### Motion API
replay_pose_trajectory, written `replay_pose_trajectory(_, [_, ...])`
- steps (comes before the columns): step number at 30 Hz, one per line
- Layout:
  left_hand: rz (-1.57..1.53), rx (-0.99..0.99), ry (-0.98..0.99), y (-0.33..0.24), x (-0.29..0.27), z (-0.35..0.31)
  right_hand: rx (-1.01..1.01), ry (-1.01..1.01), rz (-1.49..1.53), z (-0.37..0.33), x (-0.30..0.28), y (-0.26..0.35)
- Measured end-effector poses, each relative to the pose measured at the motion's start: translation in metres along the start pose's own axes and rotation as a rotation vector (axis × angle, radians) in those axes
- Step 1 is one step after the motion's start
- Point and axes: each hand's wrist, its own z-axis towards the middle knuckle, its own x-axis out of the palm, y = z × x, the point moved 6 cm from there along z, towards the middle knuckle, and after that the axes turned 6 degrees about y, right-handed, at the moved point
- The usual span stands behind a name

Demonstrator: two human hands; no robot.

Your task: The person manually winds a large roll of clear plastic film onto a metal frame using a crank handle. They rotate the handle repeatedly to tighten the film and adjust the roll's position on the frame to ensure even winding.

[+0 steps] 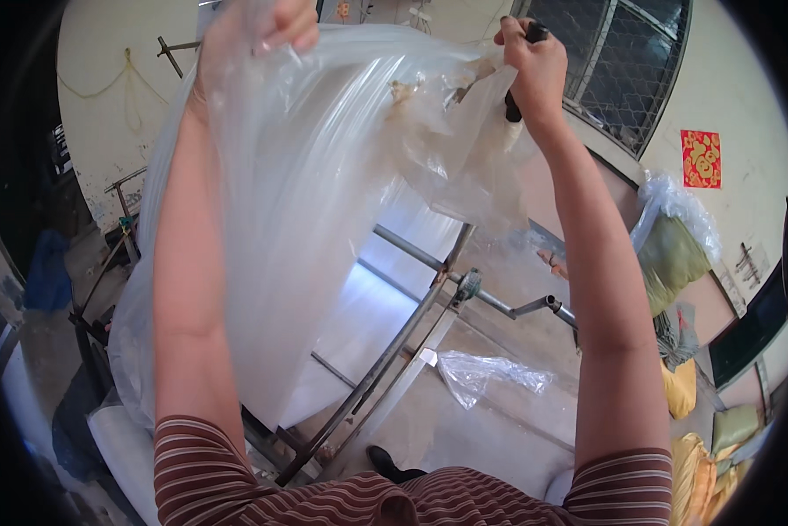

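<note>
Both arms reach up and forward over a large, draped mass of clear plastic film [280, 175] in long folds. My left hand [284, 26], partly blurred, is closed on a bunched part of the film at the upper left. At the upper right, my right hand [536, 74] is wrapped round a black-handled tool [537, 32]; its black also shows below the fist, and its working end cannot be made out. A crumpled, brown-stained stretch of film [446, 131] hangs beside that hand, reaching its fingers.
Beneath the film stands a metal frame [367, 373] with a crank handle [534, 307]. A scrap of clear plastic [490, 377] lies on the floor. Stuffed sacks [674, 259] lean by the right wall, under a red paper decoration [702, 159]. A barred window [626, 70] is above.
</note>
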Motion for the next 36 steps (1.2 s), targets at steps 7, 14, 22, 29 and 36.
replay_pose_trajectory(7, [0.643, -0.323, -0.535, 0.063, 0.042, -0.083, 0.058, -0.038, 0.117, 0.005, -0.006, -0.031])
replay_pose_trajectory(14, [0.771, -0.186, -0.852, 0.06, 0.059, -0.152, 0.03, -0.066, 0.072, 0.044, -0.004, -0.068])
replay_pose_trajectory(22, [0.555, 0.023, -0.859, 0.06, 0.085, -0.226, 0.114, -0.088, 0.161, 0.059, -0.012, -0.086])
replay_pose_trajectory(29, [0.439, 0.072, -1.036, 0.061, 0.11, -0.288, 0.203, -0.046, 0.239, 0.047, 0.012, -0.085])
replay_pose_trajectory(36, [0.846, -0.149, -0.825, 0.103, 0.112, -0.287, -0.601, 0.247, -1.163, 0.18, -0.098, -0.158])
